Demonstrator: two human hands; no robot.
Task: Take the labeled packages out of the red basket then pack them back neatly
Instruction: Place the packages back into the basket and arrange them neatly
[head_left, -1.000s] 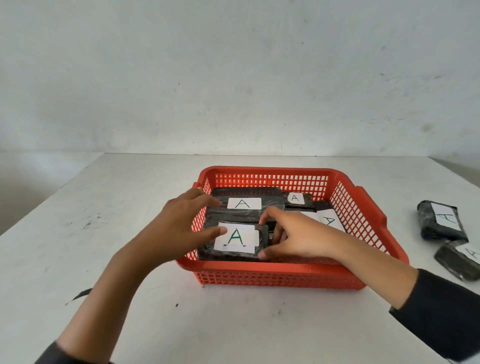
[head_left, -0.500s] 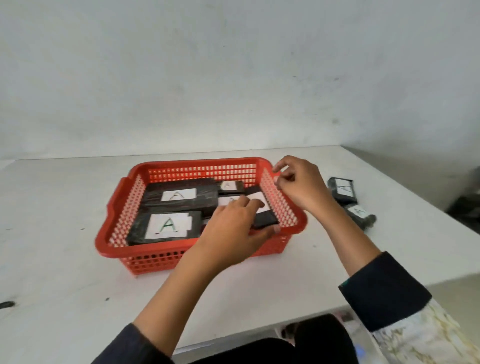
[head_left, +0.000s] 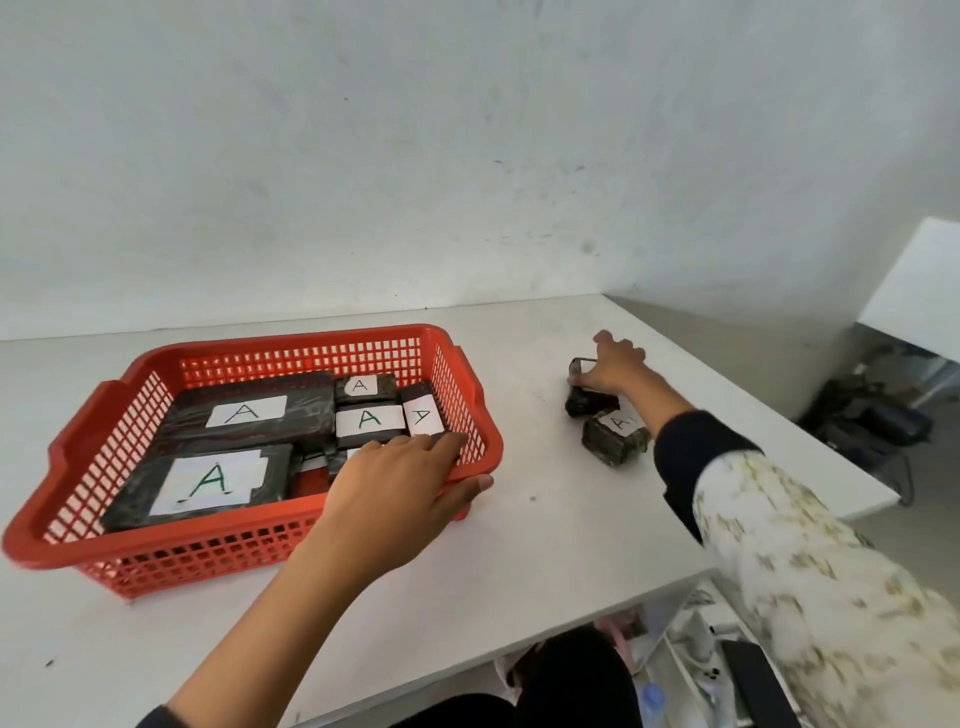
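R hand (head_left: 615, 370) fingers grasp far pkg (head_left: 589, 399), long axis L-R; L hand (head_left: 395, 486) grips red basket (head_left: 270, 545) rim.

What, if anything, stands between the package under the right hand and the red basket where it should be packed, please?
Nothing visible blocks the way. The right hand rests on a package on the table, and bare tabletop lies between it and the red basket. The left hand grips the basket's near right corner.
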